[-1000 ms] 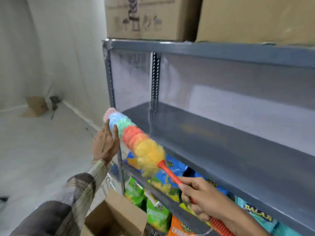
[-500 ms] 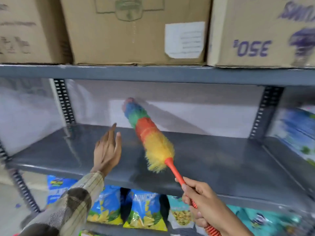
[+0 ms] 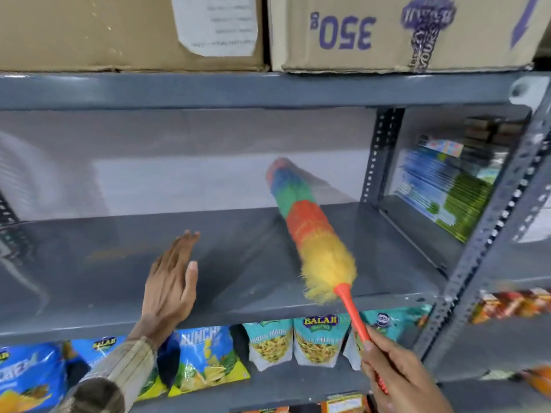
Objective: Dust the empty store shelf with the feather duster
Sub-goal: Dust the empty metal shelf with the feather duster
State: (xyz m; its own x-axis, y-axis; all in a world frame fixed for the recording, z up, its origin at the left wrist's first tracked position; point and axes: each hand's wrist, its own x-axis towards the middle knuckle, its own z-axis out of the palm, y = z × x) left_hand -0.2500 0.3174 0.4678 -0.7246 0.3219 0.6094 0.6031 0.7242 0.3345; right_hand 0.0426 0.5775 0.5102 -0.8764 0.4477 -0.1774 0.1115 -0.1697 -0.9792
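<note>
The empty grey metal shelf [image 3: 104, 263] runs across the middle of the view. A rainbow feather duster [image 3: 310, 231] lies over its right half, the tip reaching toward the back wall and the yellow end near the front edge. My right hand [image 3: 396, 374] grips the duster's orange handle at the lower right, below the shelf's front edge. My left hand [image 3: 171, 281] hovers flat over the shelf's front, left of the duster, fingers together and holding nothing.
Cardboard boxes [image 3: 387, 31] fill the shelf above. Snack bags [image 3: 205, 359] line the shelf below. A perforated upright [image 3: 378, 156] bounds the bay on the right, with stacked packets [image 3: 444, 186] in the neighbouring rack.
The view has swung from the rack's left end to face the bay. The duster has moved right along the shelf and my left hand has gone forward over its front.
</note>
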